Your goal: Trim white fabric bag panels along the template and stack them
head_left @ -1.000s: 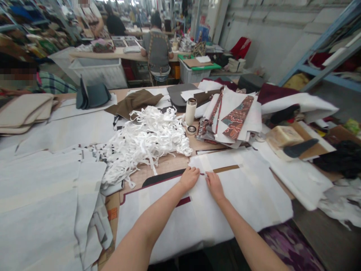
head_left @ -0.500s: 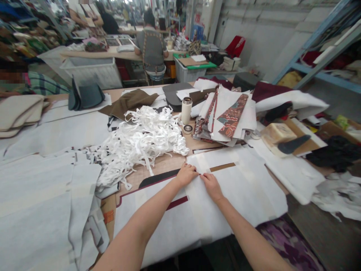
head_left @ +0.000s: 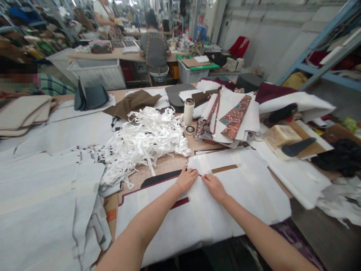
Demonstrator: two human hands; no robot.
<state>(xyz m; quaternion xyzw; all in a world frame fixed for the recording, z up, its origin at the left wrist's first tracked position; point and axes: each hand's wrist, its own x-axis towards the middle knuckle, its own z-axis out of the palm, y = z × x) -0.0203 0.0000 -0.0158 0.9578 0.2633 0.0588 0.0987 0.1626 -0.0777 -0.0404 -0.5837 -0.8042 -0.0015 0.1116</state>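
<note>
A large white sheet-like piece (head_left: pixel 248 192) with maroon edging lies before me, with a maroon slot on its left part and a brown slot on its right. My left hand (head_left: pixel 186 179) rests at its upper edge, fingers bent together on the maroon edging. Just right of it, my right hand (head_left: pixel 214 186) pinches the same edging, fingertips nearly touching those of the left. A dark curved piece (head_left: pixel 160 178) shows behind the left part's edge. Tangled white strips (head_left: pixel 149 139) lie beyond my left hand.
An uncapped cream bottle (head_left: pixel 188 112) stands past the hands, its lid (head_left: pixel 190 130) beside it. Patterned pieces (head_left: pixel 234 116) are stacked to the right. White sheets (head_left: pixel 36 203) cover the left. A person (head_left: pixel 53 84) is at far left; others are at a back table.
The whole view has shifted slightly, so things appear a little further right. Both hands remain at the maroon edging, with hardly any change in their hold.
</note>
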